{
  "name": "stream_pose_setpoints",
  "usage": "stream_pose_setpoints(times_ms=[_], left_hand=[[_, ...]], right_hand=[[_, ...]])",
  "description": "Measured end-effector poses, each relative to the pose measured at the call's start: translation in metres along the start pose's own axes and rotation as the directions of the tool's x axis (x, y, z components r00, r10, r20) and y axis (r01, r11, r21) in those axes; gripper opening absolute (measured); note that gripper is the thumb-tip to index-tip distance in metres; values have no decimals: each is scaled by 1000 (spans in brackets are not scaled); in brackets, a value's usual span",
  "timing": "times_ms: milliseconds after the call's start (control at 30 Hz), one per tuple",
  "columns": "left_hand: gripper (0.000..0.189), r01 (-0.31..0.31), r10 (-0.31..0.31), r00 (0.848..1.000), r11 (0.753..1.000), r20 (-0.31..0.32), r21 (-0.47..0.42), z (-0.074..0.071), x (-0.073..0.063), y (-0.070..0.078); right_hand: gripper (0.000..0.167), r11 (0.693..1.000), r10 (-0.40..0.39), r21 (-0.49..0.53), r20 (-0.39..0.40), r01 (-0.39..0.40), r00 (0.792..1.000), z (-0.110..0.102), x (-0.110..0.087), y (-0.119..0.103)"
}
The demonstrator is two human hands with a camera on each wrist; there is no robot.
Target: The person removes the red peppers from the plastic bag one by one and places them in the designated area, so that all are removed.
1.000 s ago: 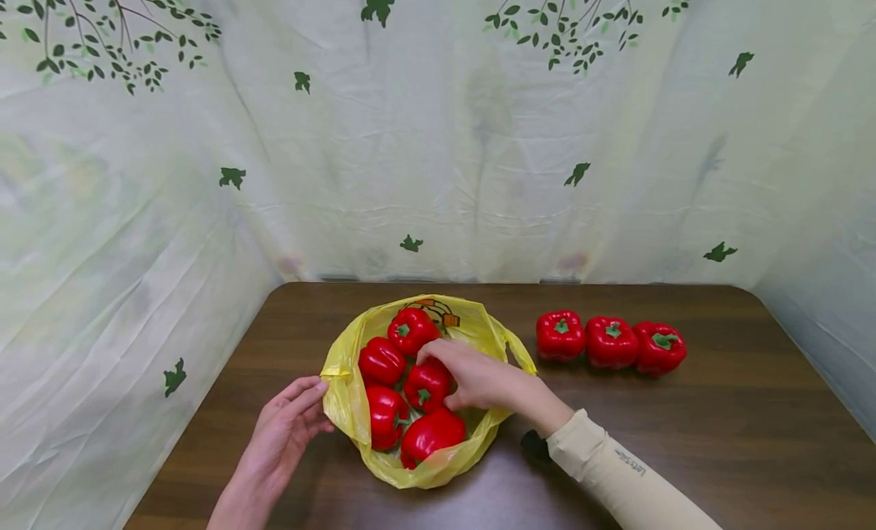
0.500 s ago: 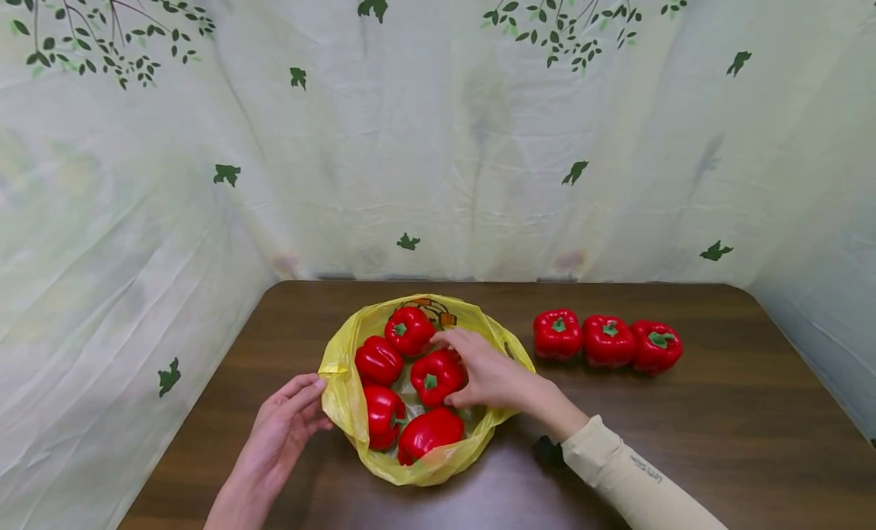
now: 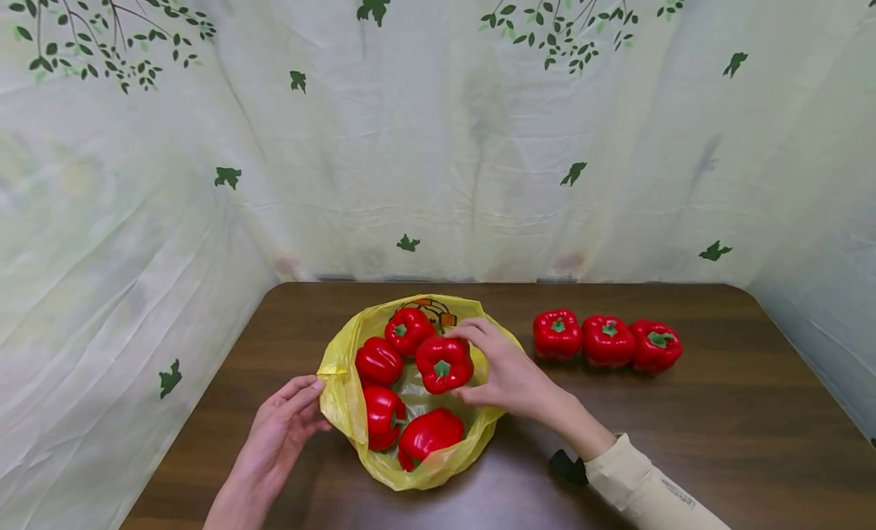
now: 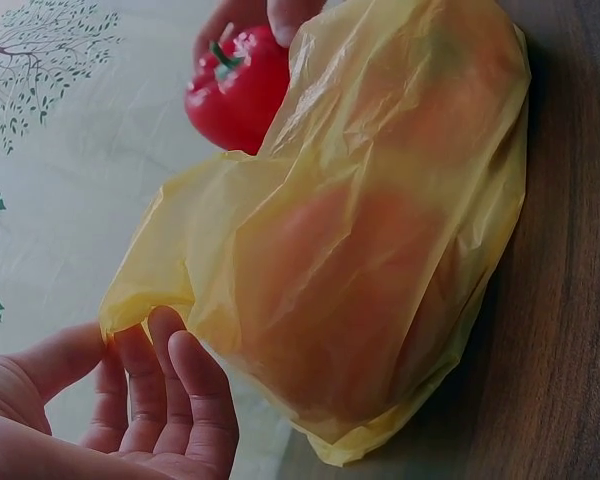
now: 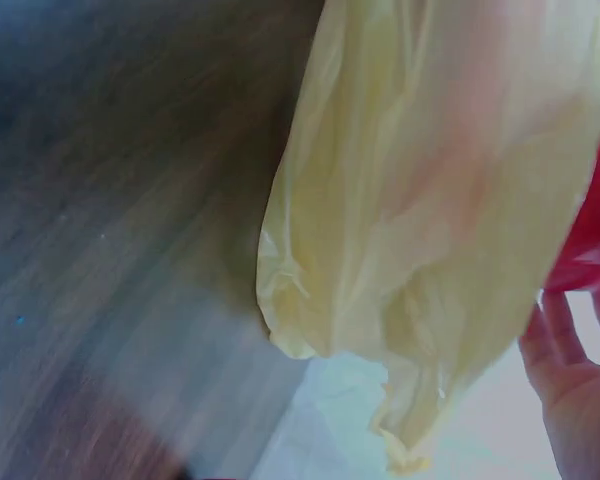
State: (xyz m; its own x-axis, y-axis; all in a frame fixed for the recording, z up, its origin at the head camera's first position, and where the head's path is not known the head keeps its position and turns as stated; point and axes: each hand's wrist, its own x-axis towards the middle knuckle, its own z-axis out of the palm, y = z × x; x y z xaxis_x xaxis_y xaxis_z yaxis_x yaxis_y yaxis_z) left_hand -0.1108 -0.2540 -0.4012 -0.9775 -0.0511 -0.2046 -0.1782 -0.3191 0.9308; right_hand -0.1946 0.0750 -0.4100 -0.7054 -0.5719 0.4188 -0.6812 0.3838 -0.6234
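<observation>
A yellow plastic bag (image 3: pixel 344 404) stands with its mouth wide on the table, several red bell peppers (image 3: pixel 430 433) inside. My left hand (image 3: pixel 279 423) pinches the bag's left rim between thumb and fingertips, as the left wrist view also shows on the thin bag edge (image 4: pixel 140 295). Between the thumb and fingers of my right hand (image 3: pixel 513 374) is a red bell pepper (image 3: pixel 443 365), its green stem facing me. The left wrist view puts this held pepper (image 4: pixel 242 95) up past the bag's rim. In the right wrist view, bag film (image 5: pixel 430 210) partly covers it.
Three more red bell peppers (image 3: pixel 609 341) sit in a row on the brown wooden table (image 3: pixel 739 408), right of the bag. Behind the table hangs a pale cloth (image 3: pixel 438 150) printed with leaves. A black wrist device (image 3: pixel 568 467) shows under the right wrist.
My right hand has drawn the bell pepper up from among the others and slightly rightward, baring the bag's bottom under it. The left hand stays on the rim.
</observation>
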Motion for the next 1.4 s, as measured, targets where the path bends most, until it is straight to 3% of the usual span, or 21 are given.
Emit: stream_pose_setpoints(times_ms=[200, 467, 633, 833, 1067, 1400], left_hand=[[11, 7, -7, 1000, 1000, -3, 12, 2, 0, 1], [13, -6, 6, 999, 1000, 54, 0, 1, 2, -1], [13, -14, 14, 999, 1000, 53, -1, 3, 2, -1], [14, -27, 27, 999, 1000, 32, 0, 4, 0, -1], [13, -21, 22, 999, 1000, 40, -3, 5, 2, -1], [12, 3, -3, 999, 1000, 38, 4, 5, 4, 1]], right_hand=[[69, 991, 15, 133, -67, -6, 998, -14, -11, -5], [68, 980, 86, 189, -114, -64, 990, -35, -30, -6], [67, 977, 138, 177, -102, -118, 985, -52, -45, -11], [71, 979, 150, 155, -125, -130, 981, -68, -61, -9], [78, 962, 226, 192, -161, -194, 961, -82, -79, -6], [72, 966, 254, 95, -199, -239, 947, -105, -105, -2]])
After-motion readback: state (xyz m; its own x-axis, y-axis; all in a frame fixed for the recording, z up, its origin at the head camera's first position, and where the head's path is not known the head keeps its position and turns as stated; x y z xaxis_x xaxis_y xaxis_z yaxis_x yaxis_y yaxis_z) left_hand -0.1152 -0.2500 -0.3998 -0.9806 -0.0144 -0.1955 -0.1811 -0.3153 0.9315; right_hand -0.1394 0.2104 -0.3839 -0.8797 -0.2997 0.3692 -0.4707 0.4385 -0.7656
